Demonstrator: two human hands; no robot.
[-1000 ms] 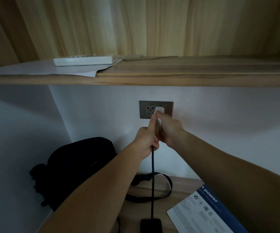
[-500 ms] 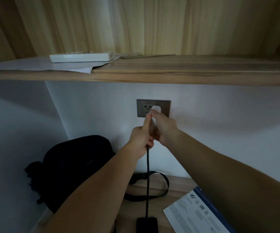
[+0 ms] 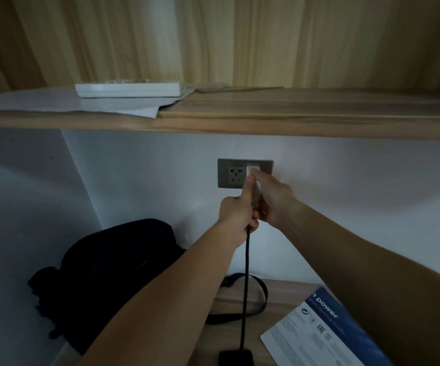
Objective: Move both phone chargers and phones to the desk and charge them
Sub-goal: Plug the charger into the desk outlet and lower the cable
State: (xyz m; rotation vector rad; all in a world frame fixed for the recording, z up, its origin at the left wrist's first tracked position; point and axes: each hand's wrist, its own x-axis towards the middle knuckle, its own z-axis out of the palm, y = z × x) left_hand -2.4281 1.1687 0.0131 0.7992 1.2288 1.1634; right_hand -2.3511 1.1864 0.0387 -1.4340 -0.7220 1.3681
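A grey wall socket (image 3: pixel 229 173) sits under the wooden shelf. A white charger (image 3: pixel 253 170) is at its right outlet, mostly covered by my fingers. My right hand (image 3: pixel 274 199) pinches the charger body from the right. My left hand (image 3: pixel 237 213) grips the dark braided cable (image 3: pixel 245 286) just below the charger, index finger stretched up along it. The cable hangs straight down to a dark phone (image 3: pixel 236 358) lying on the desk (image 3: pixel 279 294) at the bottom edge. Whether the plug is fully seated is hidden.
A black bag (image 3: pixel 113 276) with a strap loop (image 3: pixel 261 291) fills the left desk corner. A blue and white box (image 3: pixel 327 331) lies at the lower right. The shelf (image 3: pixel 292 120) above carries a white remote (image 3: pixel 129 89) and papers (image 3: pixel 55 101).
Both hands stay at the socket with the charger. The view has shifted slightly, so the socket and shelf sit a little lower in frame than half a second ago.
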